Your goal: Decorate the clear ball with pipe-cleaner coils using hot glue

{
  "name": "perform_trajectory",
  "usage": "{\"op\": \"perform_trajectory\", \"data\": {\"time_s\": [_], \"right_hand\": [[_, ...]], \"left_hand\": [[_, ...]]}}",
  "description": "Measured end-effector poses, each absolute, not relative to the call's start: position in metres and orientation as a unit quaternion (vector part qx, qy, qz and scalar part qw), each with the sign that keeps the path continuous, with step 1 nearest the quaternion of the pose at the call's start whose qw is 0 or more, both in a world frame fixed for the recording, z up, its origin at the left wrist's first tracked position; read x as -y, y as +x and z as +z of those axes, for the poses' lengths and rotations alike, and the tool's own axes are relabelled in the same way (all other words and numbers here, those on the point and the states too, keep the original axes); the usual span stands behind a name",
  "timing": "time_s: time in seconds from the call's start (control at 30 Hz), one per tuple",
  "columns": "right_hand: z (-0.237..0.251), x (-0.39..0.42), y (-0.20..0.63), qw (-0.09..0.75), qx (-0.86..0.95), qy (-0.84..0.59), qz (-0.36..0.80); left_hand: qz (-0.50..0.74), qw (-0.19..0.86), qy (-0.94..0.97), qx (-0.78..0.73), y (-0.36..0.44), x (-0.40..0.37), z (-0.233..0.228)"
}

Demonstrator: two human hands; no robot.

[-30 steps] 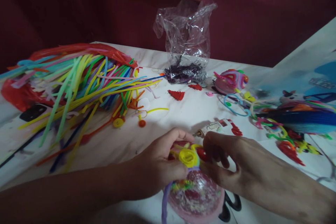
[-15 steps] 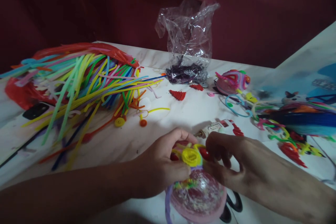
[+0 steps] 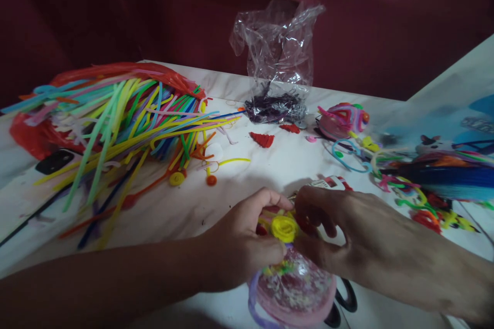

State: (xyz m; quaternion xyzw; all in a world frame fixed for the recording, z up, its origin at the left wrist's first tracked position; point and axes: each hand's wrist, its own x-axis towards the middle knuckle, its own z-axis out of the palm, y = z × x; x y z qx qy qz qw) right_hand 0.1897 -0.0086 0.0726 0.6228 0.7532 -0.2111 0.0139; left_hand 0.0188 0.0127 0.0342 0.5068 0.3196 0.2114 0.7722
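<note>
The two hands are being held closer together than a moment ago, and the right hand (image 3: 347, 236) is being moved a little further up the desk (image 3: 270, 164), so the small white tool by the fingers is being mostly hidden now. The pink ball (image 3: 295, 290) is being seen a little lower in the picture than before.

The ball is being held near the front edge of the desk, between both hands. A yellow coil (image 3: 283, 227) is being pressed on top of it. The left hand (image 3: 241, 241) is being curled around the left side of the ball, with its fingers (image 3: 266, 199) bent over the top and the thumb laid beside the coil. The right hand is being brought in from the right, palm down, with its fingers (image 3: 312, 211) bent and pinched at the bits beside the coil. Both hands are being kept closed on the ball and its top.

A big pile of colourful sticks (image 3: 116, 118) is being left lying well apart on the left. A clear bag (image 3: 276, 56) is being left standing at the back.
</note>
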Motion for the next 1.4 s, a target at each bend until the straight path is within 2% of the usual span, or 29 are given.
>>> {"op": "perform_trajectory", "data": {"time_s": [0.33,0.87,1.13,1.4], "right_hand": [[0.077,0.0,0.191,0.024,-0.732,0.595,-0.33],[0.082,0.0,0.189,0.094,-0.704,0.628,-0.318],[0.077,-0.001,0.191,0.05,-0.727,0.609,-0.315],[0.078,0.003,0.192,0.056,-0.718,0.614,-0.323]], "left_hand": [[0.193,0.787,0.493,-0.318,0.018,-0.014,0.027],[0.178,0.81,0.46,-0.317,0.015,-0.018,0.024],[0.176,0.801,0.492,-0.292,0.013,-0.017,0.025],[0.159,0.783,0.513,-0.313,0.011,-0.02,0.031]]}}
